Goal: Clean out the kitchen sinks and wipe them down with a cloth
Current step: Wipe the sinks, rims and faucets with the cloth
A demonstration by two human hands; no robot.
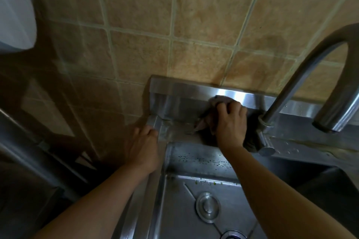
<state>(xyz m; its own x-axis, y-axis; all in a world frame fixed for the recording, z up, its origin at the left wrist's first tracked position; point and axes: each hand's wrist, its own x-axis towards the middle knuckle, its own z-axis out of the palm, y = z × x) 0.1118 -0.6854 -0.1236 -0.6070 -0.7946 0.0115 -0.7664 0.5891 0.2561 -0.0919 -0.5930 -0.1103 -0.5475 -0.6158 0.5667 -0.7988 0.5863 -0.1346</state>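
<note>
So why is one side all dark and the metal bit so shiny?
Head view: the light falls on the tiled wall at upper right, the left lies in shadow; glare streaks the steel backsplash above the cloth held by the right hand; the wide lens bends the tile lines; the faucet looks soft.

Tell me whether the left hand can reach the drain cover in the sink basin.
Probably yes. The left hand rests on the sink's left rim, and nothing lies between it and the drain cover.

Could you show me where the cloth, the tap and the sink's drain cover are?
cloth (202, 124): head view, loose corner left of the right hand.
tap (303, 75): head view, middle of the curved spout.
drain cover (207, 206): head view, centre of the round disc.
</note>
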